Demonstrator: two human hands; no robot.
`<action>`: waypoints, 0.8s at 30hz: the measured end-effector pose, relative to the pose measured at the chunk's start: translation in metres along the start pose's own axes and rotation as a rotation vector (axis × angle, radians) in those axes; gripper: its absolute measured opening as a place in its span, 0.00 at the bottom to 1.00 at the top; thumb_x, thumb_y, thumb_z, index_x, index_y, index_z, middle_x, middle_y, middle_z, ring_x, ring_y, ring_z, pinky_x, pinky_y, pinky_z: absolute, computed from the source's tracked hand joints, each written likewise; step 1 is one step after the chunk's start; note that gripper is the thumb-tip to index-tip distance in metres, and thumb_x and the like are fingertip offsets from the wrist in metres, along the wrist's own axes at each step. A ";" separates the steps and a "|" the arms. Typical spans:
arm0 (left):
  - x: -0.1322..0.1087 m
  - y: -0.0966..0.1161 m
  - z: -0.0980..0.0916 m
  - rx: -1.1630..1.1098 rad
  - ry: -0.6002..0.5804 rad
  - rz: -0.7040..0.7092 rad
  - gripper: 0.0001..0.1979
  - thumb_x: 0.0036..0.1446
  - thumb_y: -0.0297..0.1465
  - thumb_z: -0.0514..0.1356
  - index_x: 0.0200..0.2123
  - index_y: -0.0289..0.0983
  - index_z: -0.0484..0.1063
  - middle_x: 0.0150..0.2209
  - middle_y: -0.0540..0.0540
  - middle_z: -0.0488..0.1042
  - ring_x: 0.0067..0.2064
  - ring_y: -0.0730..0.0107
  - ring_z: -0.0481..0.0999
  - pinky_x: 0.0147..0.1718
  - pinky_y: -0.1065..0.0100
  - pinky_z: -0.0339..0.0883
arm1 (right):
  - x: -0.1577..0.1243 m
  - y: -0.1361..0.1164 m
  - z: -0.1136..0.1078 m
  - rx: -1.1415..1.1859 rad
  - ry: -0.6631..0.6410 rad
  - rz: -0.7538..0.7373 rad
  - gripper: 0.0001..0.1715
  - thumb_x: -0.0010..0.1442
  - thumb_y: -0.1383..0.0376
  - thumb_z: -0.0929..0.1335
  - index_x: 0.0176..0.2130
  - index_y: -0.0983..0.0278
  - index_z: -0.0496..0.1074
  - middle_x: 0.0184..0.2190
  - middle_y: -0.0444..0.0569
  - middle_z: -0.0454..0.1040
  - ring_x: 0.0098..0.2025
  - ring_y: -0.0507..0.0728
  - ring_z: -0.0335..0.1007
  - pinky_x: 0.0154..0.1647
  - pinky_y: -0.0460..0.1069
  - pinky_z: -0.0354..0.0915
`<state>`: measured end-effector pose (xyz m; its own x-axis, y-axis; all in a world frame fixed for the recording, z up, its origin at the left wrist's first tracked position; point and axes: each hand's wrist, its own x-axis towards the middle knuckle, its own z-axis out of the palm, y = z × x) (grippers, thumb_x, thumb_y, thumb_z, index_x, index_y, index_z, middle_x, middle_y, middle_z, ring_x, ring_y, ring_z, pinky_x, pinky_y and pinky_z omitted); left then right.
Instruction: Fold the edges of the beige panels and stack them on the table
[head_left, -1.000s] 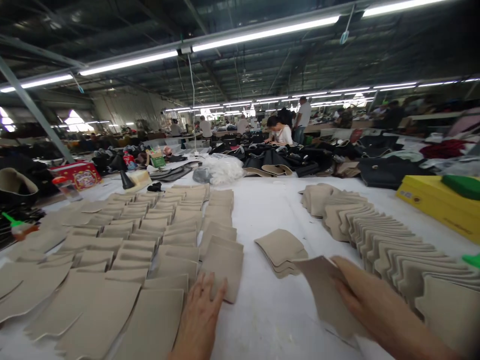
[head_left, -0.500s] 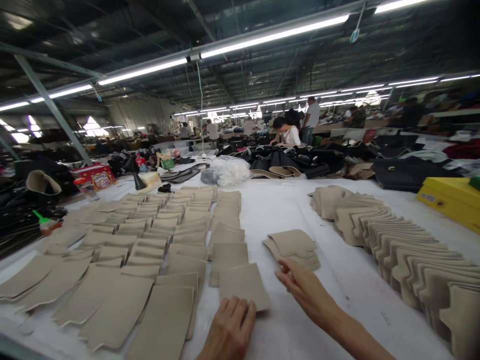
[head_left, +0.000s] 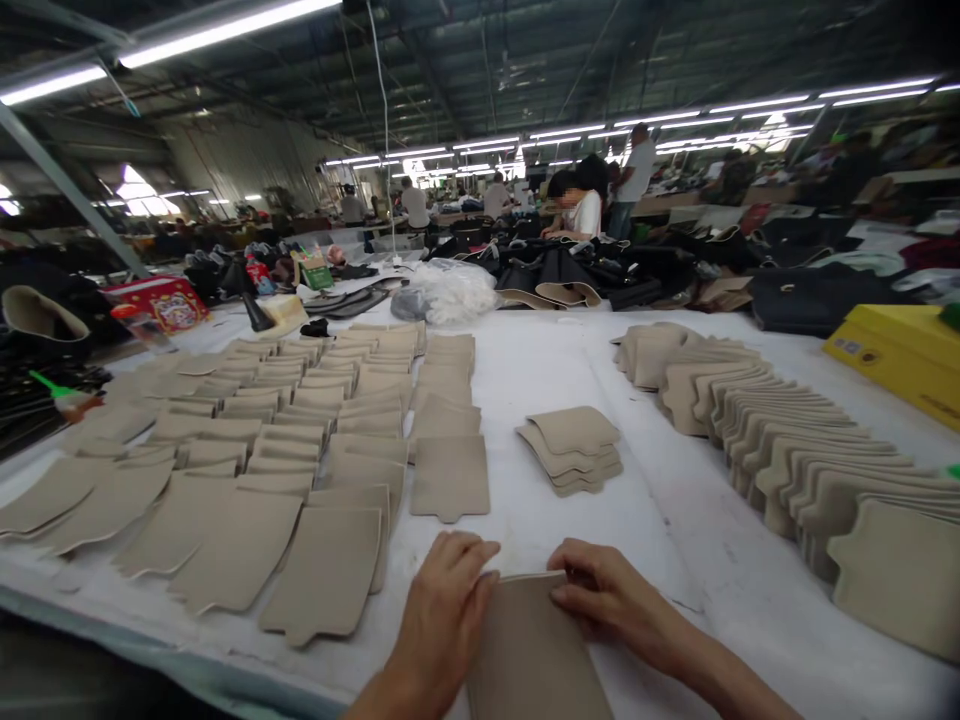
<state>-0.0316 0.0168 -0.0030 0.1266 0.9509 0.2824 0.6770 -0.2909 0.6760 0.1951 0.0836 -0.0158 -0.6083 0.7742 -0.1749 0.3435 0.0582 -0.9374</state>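
A flat beige leather-like piece (head_left: 536,655) lies at the table's near edge, its lower part cut off by the frame. My left hand (head_left: 448,600) grips its upper left corner, thumb against the edge. At the upper right corner, my right hand (head_left: 611,600) pinches the same piece between thumb and fingers. The top edge shows a thin pale line, perhaps a second layer. Just beyond my hands sits a small fanned stack of beige pieces (head_left: 574,445). Left of that stack, a squarish beige piece with a tab (head_left: 450,475) lies flat.
Overlapping rows of beige pieces (head_left: 255,430) cover the table's left side. A long fanned row of beige pieces (head_left: 795,460) runs down the right, near a yellow box (head_left: 900,355). Farther back are a clear plastic bag (head_left: 454,290), dark bags (head_left: 555,275) and a person (head_left: 583,208).
The piece under my left hand has come toward me, off the squarish tabbed one. My right hand has left the small stack and now holds the piece too. The view has tilted down.
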 end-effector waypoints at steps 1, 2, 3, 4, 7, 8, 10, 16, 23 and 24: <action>0.010 0.003 -0.008 -0.041 -0.095 -0.114 0.14 0.61 0.29 0.52 0.41 0.34 0.77 0.39 0.41 0.76 0.44 0.61 0.72 0.46 0.64 0.63 | -0.004 -0.003 0.002 0.001 -0.001 -0.010 0.06 0.56 0.62 0.67 0.33 0.63 0.69 0.24 0.40 0.65 0.24 0.52 0.61 0.24 0.45 0.56; 0.019 0.004 -0.014 -0.113 -0.224 -0.217 0.13 0.59 0.30 0.54 0.37 0.34 0.79 0.36 0.43 0.77 0.41 0.62 0.72 0.42 0.65 0.63 | -0.007 -0.005 0.003 -0.002 0.000 -0.017 0.05 0.56 0.63 0.67 0.33 0.63 0.70 0.25 0.40 0.65 0.25 0.52 0.61 0.24 0.45 0.56; 0.026 0.005 -0.016 -0.173 -0.328 -0.283 0.11 0.55 0.29 0.56 0.33 0.35 0.79 0.32 0.45 0.77 0.37 0.63 0.72 0.38 0.67 0.61 | -0.010 -0.007 0.004 -0.006 0.001 -0.022 0.04 0.57 0.64 0.67 0.33 0.62 0.70 0.26 0.40 0.65 0.26 0.52 0.61 0.25 0.45 0.56; 0.030 0.005 -0.017 -0.229 -0.417 -0.326 0.11 0.53 0.29 0.57 0.30 0.34 0.79 0.29 0.47 0.76 0.34 0.66 0.71 0.34 0.69 0.59 | -0.012 -0.008 0.004 -0.011 0.001 -0.026 0.04 0.58 0.64 0.67 0.34 0.62 0.70 0.26 0.40 0.65 0.27 0.52 0.62 0.25 0.45 0.56; 0.034 0.001 -0.013 -0.345 -0.549 -0.361 0.09 0.48 0.29 0.58 0.27 0.33 0.79 0.23 0.51 0.71 0.28 0.72 0.66 0.27 0.72 0.53 | -0.019 -0.008 0.004 -0.023 -0.010 -0.034 0.04 0.60 0.63 0.67 0.35 0.62 0.70 0.29 0.41 0.66 0.28 0.53 0.63 0.27 0.45 0.58; 0.034 0.000 -0.011 -0.384 -0.585 -0.374 0.09 0.47 0.29 0.58 0.26 0.32 0.79 0.21 0.52 0.69 0.27 0.73 0.64 0.26 0.72 0.52 | -0.020 -0.007 0.004 -0.020 -0.017 -0.033 0.04 0.60 0.63 0.67 0.35 0.62 0.70 0.29 0.42 0.67 0.28 0.53 0.63 0.27 0.46 0.58; 0.033 -0.002 -0.010 -0.464 -0.655 -0.409 0.09 0.47 0.31 0.59 0.25 0.31 0.78 0.19 0.53 0.65 0.25 0.75 0.60 0.24 0.72 0.50 | -0.024 -0.005 0.002 -0.027 -0.029 -0.035 0.04 0.61 0.63 0.66 0.36 0.61 0.70 0.30 0.42 0.67 0.29 0.53 0.64 0.28 0.46 0.59; 0.030 -0.002 -0.007 -0.640 -0.715 -0.578 0.09 0.41 0.33 0.62 0.23 0.31 0.76 0.18 0.52 0.66 0.22 0.76 0.62 0.23 0.73 0.56 | -0.034 -0.011 0.007 -0.321 -0.002 -0.165 0.10 0.62 0.70 0.62 0.41 0.60 0.70 0.38 0.46 0.69 0.37 0.56 0.68 0.36 0.49 0.63; 0.025 0.004 0.005 -0.773 -0.686 -0.720 0.10 0.36 0.34 0.63 0.20 0.31 0.73 0.17 0.53 0.66 0.20 0.77 0.62 0.22 0.72 0.58 | -0.039 -0.032 0.036 -0.692 -0.022 -0.268 0.24 0.53 0.78 0.65 0.48 0.59 0.67 0.43 0.51 0.68 0.40 0.61 0.71 0.38 0.53 0.70; 0.023 0.005 0.006 -0.782 -0.674 -0.733 0.10 0.36 0.34 0.63 0.20 0.32 0.73 0.17 0.53 0.66 0.20 0.77 0.62 0.22 0.72 0.58 | -0.040 -0.028 0.038 -0.698 -0.019 -0.278 0.23 0.53 0.78 0.65 0.46 0.60 0.68 0.43 0.51 0.69 0.41 0.61 0.71 0.39 0.53 0.71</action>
<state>-0.0207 0.0379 0.0029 0.4035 0.7131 -0.5734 0.1656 0.5594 0.8122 0.1826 0.0275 0.0060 -0.7490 0.6619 0.0293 0.5452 0.6409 -0.5404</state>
